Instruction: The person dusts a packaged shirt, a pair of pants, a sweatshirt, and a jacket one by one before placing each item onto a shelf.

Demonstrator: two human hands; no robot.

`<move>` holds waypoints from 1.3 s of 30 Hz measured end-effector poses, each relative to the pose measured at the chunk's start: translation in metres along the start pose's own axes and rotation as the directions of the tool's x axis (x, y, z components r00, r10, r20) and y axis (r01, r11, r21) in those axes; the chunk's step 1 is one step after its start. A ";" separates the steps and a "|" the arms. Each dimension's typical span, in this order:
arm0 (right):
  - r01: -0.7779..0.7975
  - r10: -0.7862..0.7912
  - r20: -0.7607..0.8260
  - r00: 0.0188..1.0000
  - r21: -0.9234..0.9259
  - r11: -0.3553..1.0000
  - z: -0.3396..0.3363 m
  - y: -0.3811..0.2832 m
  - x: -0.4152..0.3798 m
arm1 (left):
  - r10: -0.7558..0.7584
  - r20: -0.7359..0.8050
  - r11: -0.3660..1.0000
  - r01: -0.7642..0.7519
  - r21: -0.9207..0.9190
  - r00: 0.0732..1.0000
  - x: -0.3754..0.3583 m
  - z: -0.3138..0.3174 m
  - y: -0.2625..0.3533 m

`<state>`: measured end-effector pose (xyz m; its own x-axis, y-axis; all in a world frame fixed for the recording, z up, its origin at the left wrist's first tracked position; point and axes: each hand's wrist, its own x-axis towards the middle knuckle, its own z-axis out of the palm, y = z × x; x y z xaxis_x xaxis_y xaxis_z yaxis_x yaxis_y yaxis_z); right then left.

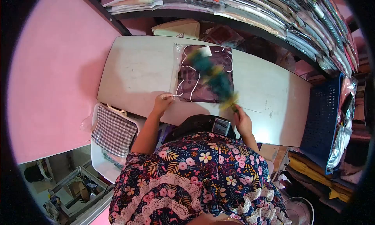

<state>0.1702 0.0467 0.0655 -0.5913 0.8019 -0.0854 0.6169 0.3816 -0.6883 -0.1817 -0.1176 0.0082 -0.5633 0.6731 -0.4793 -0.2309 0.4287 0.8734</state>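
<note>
A dark maroon folded garment in a clear plastic bag [187, 90] lies flat on the white table [136, 65], with white cords and a white tag [205, 51] on it. My left hand [164, 103] pinches the bag's lower left corner, where a white cord ends. My right hand [243, 121] is closed round the handle of a green and yellow duster [213, 74]. The fluffy part of the duster is blurred by motion and covers the middle of the bag, reaching from upper left to lower right.
Shelves of bagged folded garments [250, 18] run behind the table. A blue perforated basket [320, 119] stands at the right end. A white bin [102, 162] with a checked cloth [113, 129] sits at the lower left. The pink wall [54, 80] is on the left.
</note>
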 end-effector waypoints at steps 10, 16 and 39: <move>0.138 -0.132 0.155 0.979 -0.030 0.990 0.002 0.013 -0.004 | 0.180 -0.253 0.980 -0.195 -0.037 0.951 0.006 0.008 -0.030; 0.147 -0.174 0.218 0.960 0.132 0.980 0.000 0.008 0.012 | 0.767 -0.329 0.588 -0.401 0.703 0.550 0.011 -0.002 -0.014; 0.086 -0.099 0.192 0.976 0.078 0.993 -0.008 0.000 0.035 | 0.716 -0.071 0.321 -0.237 0.917 0.694 0.013 0.018 0.001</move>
<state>0.1538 0.0789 0.0683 -0.7382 0.6569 -0.1531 0.5217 0.4122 -0.7469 -0.1753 -0.0973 0.0012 -0.6127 0.7316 0.2989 0.7871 0.5305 0.3147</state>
